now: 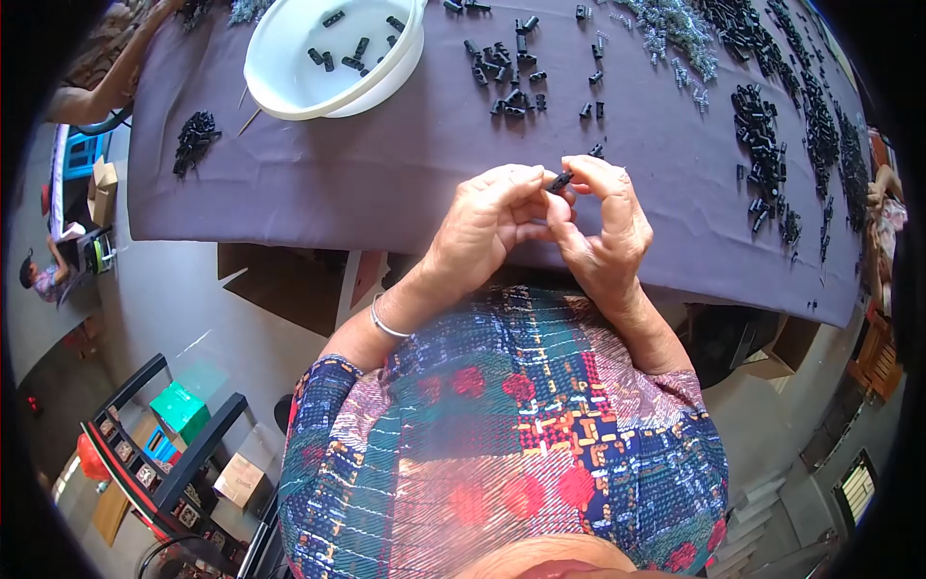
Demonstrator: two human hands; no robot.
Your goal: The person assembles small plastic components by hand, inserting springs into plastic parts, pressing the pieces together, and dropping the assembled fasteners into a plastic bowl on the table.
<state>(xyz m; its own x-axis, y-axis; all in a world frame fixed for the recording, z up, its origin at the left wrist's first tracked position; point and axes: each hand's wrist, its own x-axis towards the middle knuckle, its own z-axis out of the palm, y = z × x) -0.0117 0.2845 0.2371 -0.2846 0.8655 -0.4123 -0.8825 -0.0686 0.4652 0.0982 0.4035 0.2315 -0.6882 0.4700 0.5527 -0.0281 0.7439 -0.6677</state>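
Observation:
Over the front edge of the cloth-covered table, my left hand (pixel 494 217) and my right hand (pixel 610 217) meet at the fingertips. Between them is a small black part (pixel 559 181), pinched by the fingers of both hands. Its fine detail is too small to tell. Just beyond my fingers another small black piece (pixel 597 151) lies on the purple-grey cloth (pixel 386 183). Farther back on the cloth is a loose group of black parts (pixel 497 63), with a few single pieces to its right.
A white basin (pixel 415 58) holding several black parts stands at the back left. A small black pile (pixel 197 140) lies left. Clear pieces (pixel 675 39) and long black piles (pixel 759 145) spread at right. Other people's arms show at the left (pixel 116 82) and right (pixel 883 188) edges.

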